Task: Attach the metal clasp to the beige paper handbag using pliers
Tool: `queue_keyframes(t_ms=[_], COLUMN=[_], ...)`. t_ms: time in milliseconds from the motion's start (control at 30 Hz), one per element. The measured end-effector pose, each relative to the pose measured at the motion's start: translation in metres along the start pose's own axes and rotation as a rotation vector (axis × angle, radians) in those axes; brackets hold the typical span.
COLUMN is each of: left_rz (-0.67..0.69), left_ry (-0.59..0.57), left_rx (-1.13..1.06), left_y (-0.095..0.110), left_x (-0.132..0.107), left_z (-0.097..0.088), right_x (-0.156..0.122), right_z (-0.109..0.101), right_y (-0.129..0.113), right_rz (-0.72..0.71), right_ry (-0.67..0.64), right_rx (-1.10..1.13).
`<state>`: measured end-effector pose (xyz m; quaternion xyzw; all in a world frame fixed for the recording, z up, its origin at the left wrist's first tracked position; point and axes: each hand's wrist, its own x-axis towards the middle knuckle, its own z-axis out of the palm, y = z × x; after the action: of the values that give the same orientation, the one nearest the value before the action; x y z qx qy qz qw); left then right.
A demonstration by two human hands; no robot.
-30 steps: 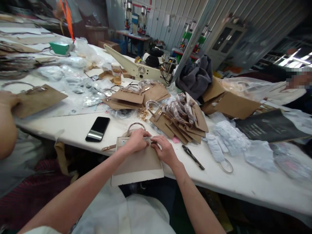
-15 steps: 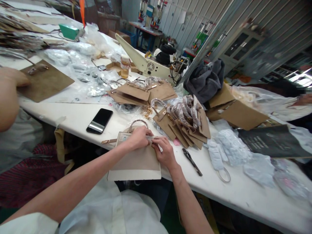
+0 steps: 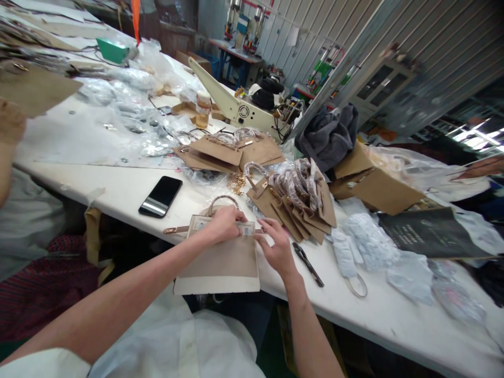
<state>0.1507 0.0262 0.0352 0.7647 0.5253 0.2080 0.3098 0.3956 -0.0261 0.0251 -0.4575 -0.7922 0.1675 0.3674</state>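
Note:
A beige handbag panel (image 3: 220, 268) with a pale lower border lies at the table's front edge, overhanging towards me. A curved handle (image 3: 223, 198) rises behind its top edge, and a narrow brown strap (image 3: 176, 230) with a metal fitting sticks out on the left. My left hand (image 3: 226, 223) is closed on the panel's top edge, fingers curled; its fingertips are partly hidden. My right hand (image 3: 277, 244) is at the upper right corner, thumb and fingers apart around a short strap end (image 3: 259, 231). Between the hands a clear strip with pale patches shows on the panel.
A black phone (image 3: 160, 196) lies to the left, a dark cutter-like tool (image 3: 307, 264) to the right. Beyond are handled brown pieces (image 3: 291, 210), small gold-coloured parts (image 3: 237, 184) and plastic bags (image 3: 370, 236). A co-worker's hand (image 3: 10, 123) is at far left beside a brown panel (image 3: 35, 86).
My right hand has drawn slightly to the right and its fingers have spread, uncovering the strap end and clear strip. My left hand has stayed. The co-worker's brown panel has moved left.

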Motion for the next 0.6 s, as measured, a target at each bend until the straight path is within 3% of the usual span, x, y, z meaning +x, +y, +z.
queue_keyframes(t_ms=[100, 133, 200, 267, 333, 400, 500, 600], left_rz=[-0.011, -0.016, -0.032, -0.042, -0.045, -0.036, -0.001, -0.026], left_ry=[-0.005, -0.011, -0.028, -0.044, -0.053, -0.066, -0.144, -0.169], left_rx=[0.008, 0.015, 0.033, 0.049, 0.056, 0.039, -0.056, -0.15], left_y=[0.002, 0.003, 0.005, 0.006, 0.004, -0.001, -0.007, -0.009], left_x=[-0.001, 0.0, 0.001, 0.003, 0.006, 0.008, 0.011, 0.013], left_z=[-0.002, -0.002, -0.002, -0.003, -0.004, -0.006, -0.009, -0.008], right_x=[-0.031, -0.043, -0.065, -0.08, -0.086, -0.085, -0.079, -0.07], right_z=[-0.034, -0.045, -0.06, -0.067, -0.068, -0.067, -0.067, -0.07], right_y=[0.029, 0.042, 0.067, 0.084, 0.089, 0.084, 0.067, 0.05], right_rz=[0.164, 0.22, 0.306, 0.326, 0.289, 0.253, 0.29, 0.351], right_ry=[0.247, 0.275, 0.25, 0.19, 0.15, 0.191, 0.431, 0.651], right_rx=[-0.262, -0.391, -0.589, -0.638, -0.577, -0.486, -0.247, 0.2])
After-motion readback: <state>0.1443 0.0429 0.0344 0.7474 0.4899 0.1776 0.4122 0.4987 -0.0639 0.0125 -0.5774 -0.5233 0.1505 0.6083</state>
